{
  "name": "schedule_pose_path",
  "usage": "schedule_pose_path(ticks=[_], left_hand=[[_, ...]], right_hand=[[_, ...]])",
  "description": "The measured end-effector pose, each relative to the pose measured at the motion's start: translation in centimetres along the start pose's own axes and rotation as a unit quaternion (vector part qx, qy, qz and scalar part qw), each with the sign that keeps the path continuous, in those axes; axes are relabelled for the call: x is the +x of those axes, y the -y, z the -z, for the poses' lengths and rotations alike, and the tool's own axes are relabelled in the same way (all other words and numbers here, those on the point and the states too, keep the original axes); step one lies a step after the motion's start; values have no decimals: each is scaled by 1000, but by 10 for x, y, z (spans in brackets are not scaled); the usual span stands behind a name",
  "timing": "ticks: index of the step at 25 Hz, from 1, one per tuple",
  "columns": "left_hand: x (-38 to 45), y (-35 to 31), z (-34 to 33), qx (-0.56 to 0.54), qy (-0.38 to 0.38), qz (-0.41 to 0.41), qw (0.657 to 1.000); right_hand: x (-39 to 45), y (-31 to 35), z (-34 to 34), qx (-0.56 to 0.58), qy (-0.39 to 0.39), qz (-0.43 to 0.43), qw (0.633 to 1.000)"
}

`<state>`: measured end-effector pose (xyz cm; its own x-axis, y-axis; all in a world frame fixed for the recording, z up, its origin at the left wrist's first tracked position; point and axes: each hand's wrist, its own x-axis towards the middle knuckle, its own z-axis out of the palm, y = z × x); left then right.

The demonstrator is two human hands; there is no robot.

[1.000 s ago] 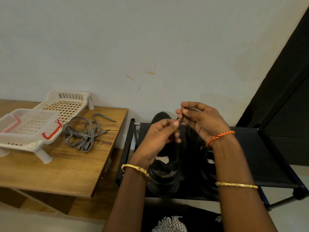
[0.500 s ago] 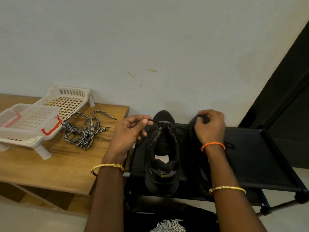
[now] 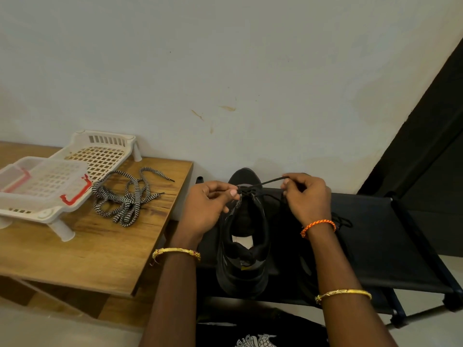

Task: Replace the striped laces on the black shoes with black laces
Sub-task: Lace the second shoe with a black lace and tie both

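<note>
Black lace (image 3: 271,182) pinched at both ends; my left hand (image 3: 208,209) grips one end, my right hand (image 3: 307,199) the other, pulled taut across the black shoe (image 3: 244,246) at the rack's (image 3: 375,246) left end; striped laces (image 3: 125,196) heaped near the table's (image 3: 87,251) right edge, beside the white basket (image 3: 100,151).

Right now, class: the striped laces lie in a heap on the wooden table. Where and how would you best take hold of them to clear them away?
Pinch the striped laces at the dense tangle in the middle, coming from above. There the strands cross and bunch, so one pinch probably lifts most of them; the loose tipped ends trail toward the wall. The white rack crowds the left, so come from the open right side of the wooden table.
</note>
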<state>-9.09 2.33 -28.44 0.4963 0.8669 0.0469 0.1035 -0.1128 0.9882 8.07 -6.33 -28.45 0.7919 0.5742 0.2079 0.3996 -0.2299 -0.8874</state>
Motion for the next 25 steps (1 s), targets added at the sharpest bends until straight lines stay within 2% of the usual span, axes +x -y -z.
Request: schedule_pose_path(ticks=[3,6,8,10,13,15,16,18,20,23,25], left_hand=[[4,4,0,44,-30,13,998],[7,6,-3,21,-59,24,998],[6,7,-7,2,-100,36,994],[5,7,-11,-1,-111,34,993],[5,6,-16,14,-76,1,997],[6,6,-19,31,-60,-11,998],[7,7,-19,38,-55,-12,998],[8,9,-19,42,-54,-6,998],[10,11,-17,63,-42,15,997],[10,16,-16,170,29,60,983],[8,18,-20,248,43,56,966]], right_hand=[[-3,-4,0,-36,-104,-5,994],[-3,-3,1,-57,-142,-5,988],[-4,-1,1,-83,-117,-11,990],[-8,4,0,-81,-57,35,994],[-17,16,-9,-50,105,148,982],[-21,20,-19,-11,194,153,969],[-22,20,-22,2,209,150,966],[-19,17,-25,5,198,146,969],[-14,12,-24,-16,156,129,979],[-9,5,-25,-35,105,72,991],[-11,2,-27,-37,91,42,994]])
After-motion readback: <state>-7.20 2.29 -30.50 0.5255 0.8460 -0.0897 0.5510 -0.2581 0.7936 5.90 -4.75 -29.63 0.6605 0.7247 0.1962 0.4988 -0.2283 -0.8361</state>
